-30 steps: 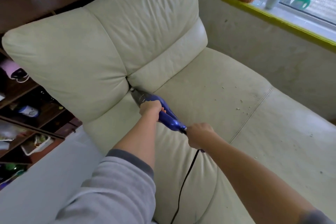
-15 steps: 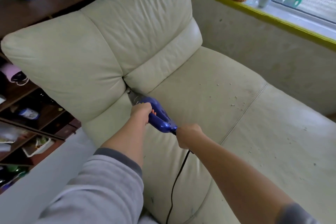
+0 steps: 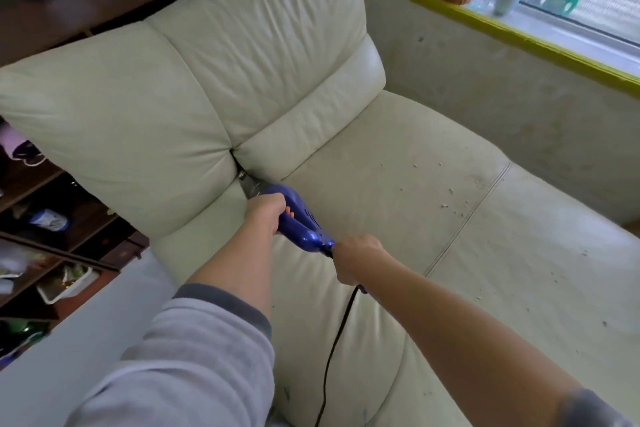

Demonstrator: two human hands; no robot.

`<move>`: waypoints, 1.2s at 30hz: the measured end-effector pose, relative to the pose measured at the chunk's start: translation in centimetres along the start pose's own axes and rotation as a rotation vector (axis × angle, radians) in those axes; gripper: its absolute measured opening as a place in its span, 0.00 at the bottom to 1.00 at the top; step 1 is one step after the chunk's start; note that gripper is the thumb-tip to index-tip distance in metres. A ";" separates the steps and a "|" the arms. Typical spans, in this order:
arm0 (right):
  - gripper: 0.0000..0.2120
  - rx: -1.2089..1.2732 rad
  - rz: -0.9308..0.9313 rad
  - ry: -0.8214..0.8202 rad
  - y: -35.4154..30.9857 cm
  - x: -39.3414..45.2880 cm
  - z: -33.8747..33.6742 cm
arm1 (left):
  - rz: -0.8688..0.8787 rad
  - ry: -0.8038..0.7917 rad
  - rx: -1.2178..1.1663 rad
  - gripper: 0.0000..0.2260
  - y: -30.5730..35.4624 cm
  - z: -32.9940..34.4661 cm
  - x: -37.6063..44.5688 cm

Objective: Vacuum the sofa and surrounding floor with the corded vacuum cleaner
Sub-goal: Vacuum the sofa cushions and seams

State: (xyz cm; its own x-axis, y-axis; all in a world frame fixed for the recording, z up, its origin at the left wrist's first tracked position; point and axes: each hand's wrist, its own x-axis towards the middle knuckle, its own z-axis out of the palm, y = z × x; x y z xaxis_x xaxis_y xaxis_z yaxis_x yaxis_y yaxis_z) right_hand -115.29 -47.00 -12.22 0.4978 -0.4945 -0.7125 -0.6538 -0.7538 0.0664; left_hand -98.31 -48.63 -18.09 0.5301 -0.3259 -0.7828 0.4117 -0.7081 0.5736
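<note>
Fingers of the left hand (image 3: pixel 266 213) gripped the handheld vacuum (image 3: pixel 294 218), its nozzle in the sofa (image 3: pixel 277 97) crease; the right hand (image 3: pixel 356 258) gripped the cord (image 3: pixel 332 350). Crevice cleaning, I judged; seat crumbs (image 3: pixel 450 198) probably next.

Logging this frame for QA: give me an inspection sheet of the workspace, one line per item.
Surface: cream sofa, seat dusty, with pale crumbs scattered near the seam.
Job's things: blue vacuum, nozzle pushed into the crease between the back cushions and the seat.
Clutter: crumbs and specks on the seat.
Hands: left hand grips the vacuum body; right hand holds its rear end where the cord comes out.
Cables: black cord runs from the vacuum's rear down across the seat front and out of view.
Surroundings: dark wooden shelves with assorted items beside the sofa; window sill with a yellow edge, bottles and a flower pot.
</note>
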 end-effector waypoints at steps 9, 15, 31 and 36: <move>0.09 0.056 0.016 -0.006 1.2 2.1 -1.4 | -0.016 -0.019 0.058 0.05 2.1 0.8 1.3; 0.16 -0.012 0.035 -0.088 -0.5 7.8 -2.3 | -0.029 -0.050 0.061 0.05 2.7 -0.1 6.4; 0.16 -0.124 0.031 0.027 -0.8 8.5 -0.6 | -0.018 -0.054 0.017 0.06 1.7 0.0 8.3; 0.15 -0.110 0.049 0.039 -0.6 8.8 -0.7 | 0.003 -0.037 -0.002 0.14 1.6 -0.1 8.8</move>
State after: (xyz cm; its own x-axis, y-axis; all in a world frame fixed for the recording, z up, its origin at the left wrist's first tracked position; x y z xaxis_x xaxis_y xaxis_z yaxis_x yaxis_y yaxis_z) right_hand -110.10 -51.18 -18.01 0.4896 -0.5471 -0.6790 -0.6130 -0.7697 0.1782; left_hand -92.94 -52.55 -24.04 0.5038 -0.3506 -0.7894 0.4114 -0.7062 0.5762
